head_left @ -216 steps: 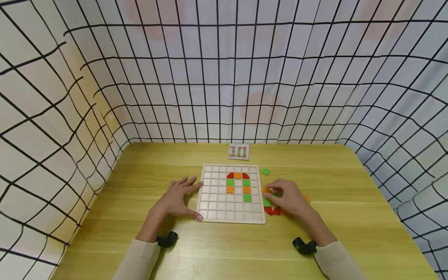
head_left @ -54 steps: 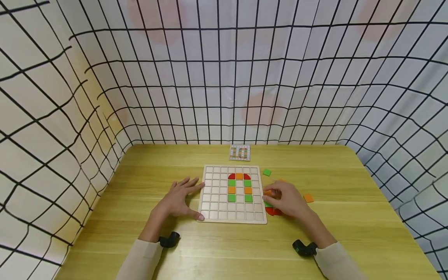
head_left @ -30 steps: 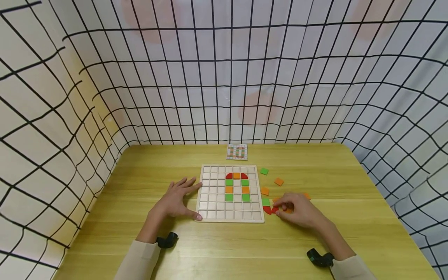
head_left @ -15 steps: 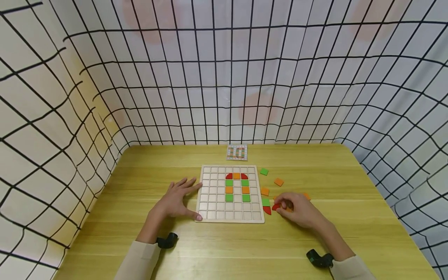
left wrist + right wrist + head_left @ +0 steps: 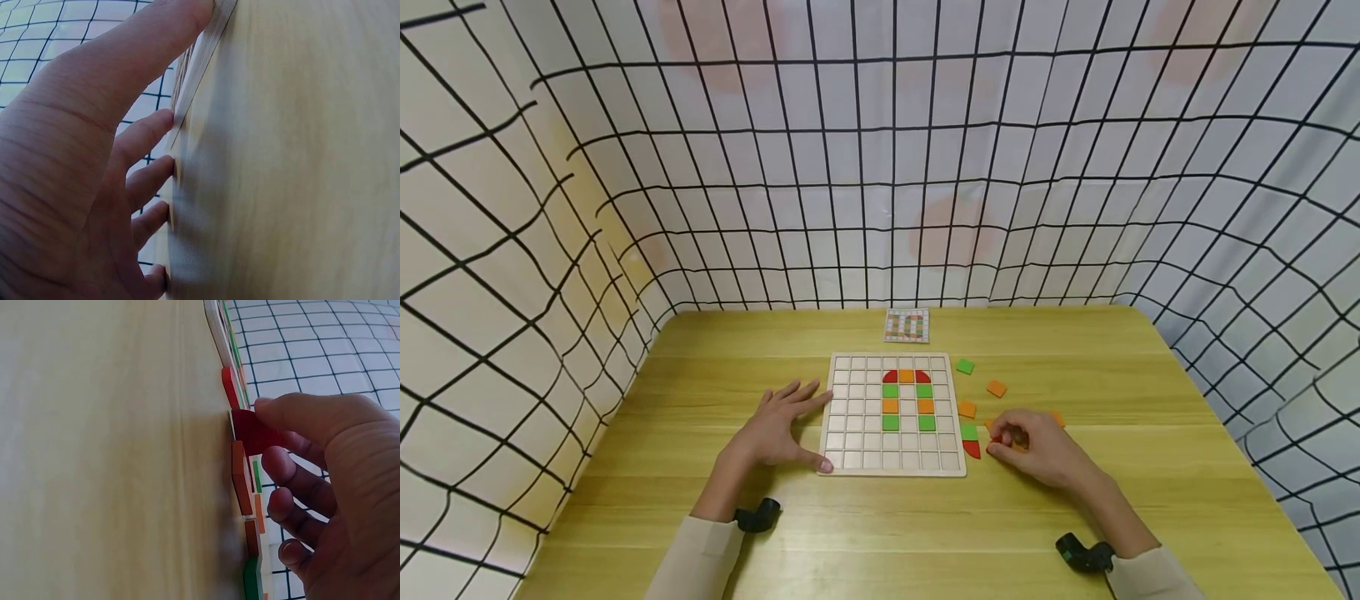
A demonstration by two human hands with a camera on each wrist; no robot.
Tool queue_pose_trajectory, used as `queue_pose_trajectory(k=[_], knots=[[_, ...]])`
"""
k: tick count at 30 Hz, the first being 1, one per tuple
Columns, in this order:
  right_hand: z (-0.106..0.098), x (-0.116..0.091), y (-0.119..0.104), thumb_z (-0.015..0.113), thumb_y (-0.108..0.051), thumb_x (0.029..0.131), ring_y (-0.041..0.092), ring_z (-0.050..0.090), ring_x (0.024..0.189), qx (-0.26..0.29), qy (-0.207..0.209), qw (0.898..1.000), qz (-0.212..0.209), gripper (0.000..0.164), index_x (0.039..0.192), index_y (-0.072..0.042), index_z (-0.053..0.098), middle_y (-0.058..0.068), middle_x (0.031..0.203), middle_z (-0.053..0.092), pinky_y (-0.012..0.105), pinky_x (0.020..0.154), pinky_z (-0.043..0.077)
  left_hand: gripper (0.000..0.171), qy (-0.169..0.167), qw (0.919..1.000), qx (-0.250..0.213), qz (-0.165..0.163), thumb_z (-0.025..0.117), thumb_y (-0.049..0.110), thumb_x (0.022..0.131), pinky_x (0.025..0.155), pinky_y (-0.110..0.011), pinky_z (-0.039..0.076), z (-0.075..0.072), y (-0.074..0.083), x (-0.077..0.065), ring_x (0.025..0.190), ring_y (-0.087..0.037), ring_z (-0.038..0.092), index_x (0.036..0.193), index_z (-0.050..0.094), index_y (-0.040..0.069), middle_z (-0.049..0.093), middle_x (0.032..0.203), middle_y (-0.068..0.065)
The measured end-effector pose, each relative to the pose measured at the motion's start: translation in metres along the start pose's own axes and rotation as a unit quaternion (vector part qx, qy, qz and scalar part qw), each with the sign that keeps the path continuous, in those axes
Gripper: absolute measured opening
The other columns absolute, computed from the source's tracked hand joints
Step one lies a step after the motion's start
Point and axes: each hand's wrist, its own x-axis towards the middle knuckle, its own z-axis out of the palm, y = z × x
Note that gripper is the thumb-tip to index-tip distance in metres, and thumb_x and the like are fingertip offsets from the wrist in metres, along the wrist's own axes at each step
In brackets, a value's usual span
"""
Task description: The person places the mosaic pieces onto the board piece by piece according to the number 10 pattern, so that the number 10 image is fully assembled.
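A pale gridded board (image 5: 857, 433) lies on the table, with red, orange and green tiles forming an arch in its right half. My left hand (image 5: 777, 427) spreads along the board's left edge, thumb at the near corner and index finger farther up. In the left wrist view the fingertips (image 5: 164, 119) rest along that edge and the table. To the right of the board, my right hand (image 5: 1033, 446) pinches a red quarter-round tile (image 5: 253, 432) between thumb and finger, tilted up low over loose tiles. Its remaining fingers curl loosely.
A second red quarter-round tile (image 5: 972, 449) and a green square tile (image 5: 969, 432) lie against the board's right edge. Orange tiles (image 5: 997, 388) and another green tile (image 5: 966, 367) are scattered beyond. A small pattern card (image 5: 907, 326) lies behind the board. Black-gridded white curtains (image 5: 880, 167) surround the table.
A green tile has joined the arch's left column. My right hand has moved from the orange tile toward me and drawn a red tile away from its neighbour. My left hand stays put.
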Motion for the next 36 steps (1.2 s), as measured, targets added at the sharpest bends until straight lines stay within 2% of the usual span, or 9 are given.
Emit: queue_pose_trajectory(k=[4,12,19,29,36], knots=[[-0.001,-0.001,-0.001,0.082,-0.026,0.090,0.004,0.055,0.070,-0.002,0.004,1.000,0.000,0.016,0.089,-0.030,0.067,-0.015,0.078,0.061,0.021,0.063,0.048,0.118,0.001,1.0000,-0.001,0.002,0.087,0.076,0.058,0.122,-0.075,0.006,0.000,0.000,0.000,0.158,-0.044,0.018,0.158,0.044,0.029,0.030,0.170,-0.008],[-0.002,-0.002,-0.002,0.082,-0.028,0.090,0.005,0.058,0.069,0.021,0.004,0.999,0.030,0.013,0.090,-0.030,0.070,-0.015,0.078,0.066,0.023,0.063,0.050,0.118,0.005,1.0000,-0.004,0.003,0.086,0.077,0.058,0.122,-0.075,0.006,0.001,-0.001,0.000,0.158,-0.044,0.018,0.158,0.044,0.029,0.030,0.170,-0.008],[0.000,-0.001,-0.010,0.083,-0.025,0.089,0.006,0.060,0.073,0.041,0.003,0.999,0.020,0.012,0.095,-0.025,0.073,-0.015,0.085,0.069,0.023,0.065,0.051,0.118,0.005,1.0000,-0.004,0.004,0.086,0.077,0.058,0.122,-0.075,0.006,0.001,-0.001,0.000,0.158,-0.044,0.019,0.158,0.044,0.029,0.030,0.170,-0.008],[0.018,0.015,-0.027,0.083,-0.028,0.090,0.011,0.057,0.076,0.058,-0.003,0.998,0.008,0.013,0.091,-0.033,0.071,-0.013,0.083,0.065,0.023,0.066,0.047,0.118,0.001,1.0000,-0.005,0.001,0.086,0.077,0.059,0.122,-0.074,0.005,0.000,-0.001,0.000,0.158,-0.044,0.017,0.158,0.043,0.030,0.029,0.170,-0.007],[0.031,0.025,-0.037,0.080,-0.020,0.092,0.009,0.050,0.069,0.079,-0.006,0.997,0.001,0.010,0.092,-0.028,0.073,-0.011,0.080,0.064,0.022,0.061,0.042,0.117,0.002,1.0000,0.000,0.002,0.085,0.077,0.059,0.122,-0.074,0.007,-0.001,0.000,0.000,0.158,-0.043,0.018,0.158,0.044,0.030,0.029,0.170,-0.007]])
